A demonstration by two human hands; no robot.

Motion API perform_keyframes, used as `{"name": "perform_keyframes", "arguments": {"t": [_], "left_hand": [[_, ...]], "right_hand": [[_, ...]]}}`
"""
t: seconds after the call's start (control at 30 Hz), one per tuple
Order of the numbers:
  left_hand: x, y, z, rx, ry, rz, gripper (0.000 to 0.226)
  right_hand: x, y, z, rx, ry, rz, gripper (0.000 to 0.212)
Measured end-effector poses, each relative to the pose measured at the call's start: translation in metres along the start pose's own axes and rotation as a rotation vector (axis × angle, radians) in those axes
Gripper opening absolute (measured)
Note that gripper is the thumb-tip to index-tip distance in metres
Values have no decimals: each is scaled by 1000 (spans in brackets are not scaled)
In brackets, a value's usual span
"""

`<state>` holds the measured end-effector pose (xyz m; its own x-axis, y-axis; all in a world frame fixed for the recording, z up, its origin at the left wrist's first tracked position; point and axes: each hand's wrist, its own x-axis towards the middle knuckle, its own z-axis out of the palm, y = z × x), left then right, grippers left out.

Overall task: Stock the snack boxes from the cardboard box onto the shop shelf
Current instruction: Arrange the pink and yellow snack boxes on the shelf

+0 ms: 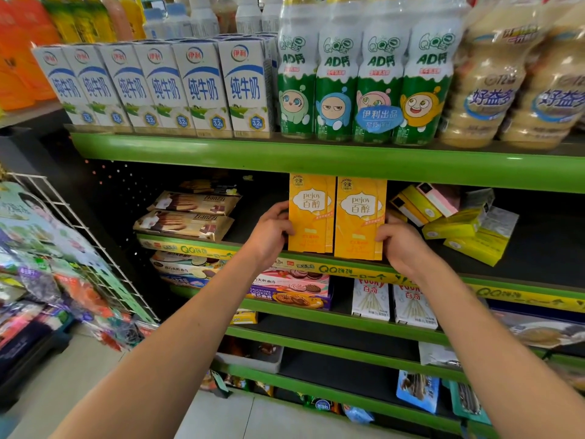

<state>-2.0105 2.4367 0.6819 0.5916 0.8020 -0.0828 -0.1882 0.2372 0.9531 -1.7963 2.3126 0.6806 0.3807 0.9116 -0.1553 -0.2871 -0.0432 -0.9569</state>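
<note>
Two yellow snack boxes stand upright side by side at the front of the middle shelf (522, 248). My left hand (272, 232) grips the left yellow snack box (311, 213) by its left edge. My right hand (400, 242) grips the right yellow snack box (361, 217) at its lower right corner. Each box appears to have another of the same kind behind it. The cardboard box is out of view.
A loose heap of yellow and pink snack boxes (456, 223) lies to the right on the same shelf, biscuit packs (190, 217) to the left. Milk cartons (164, 87) and drink bottles (364, 87) fill the shelf above. A wire rack (72, 236) stands at left.
</note>
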Motion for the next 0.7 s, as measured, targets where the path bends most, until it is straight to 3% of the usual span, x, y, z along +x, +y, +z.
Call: {"name": "perform_keyframes", "arguments": {"t": [0.7], "left_hand": [[-7,3,5,19,33,0,62]], "right_hand": [[4,5,-5,-30,-4,-18,47]]}}
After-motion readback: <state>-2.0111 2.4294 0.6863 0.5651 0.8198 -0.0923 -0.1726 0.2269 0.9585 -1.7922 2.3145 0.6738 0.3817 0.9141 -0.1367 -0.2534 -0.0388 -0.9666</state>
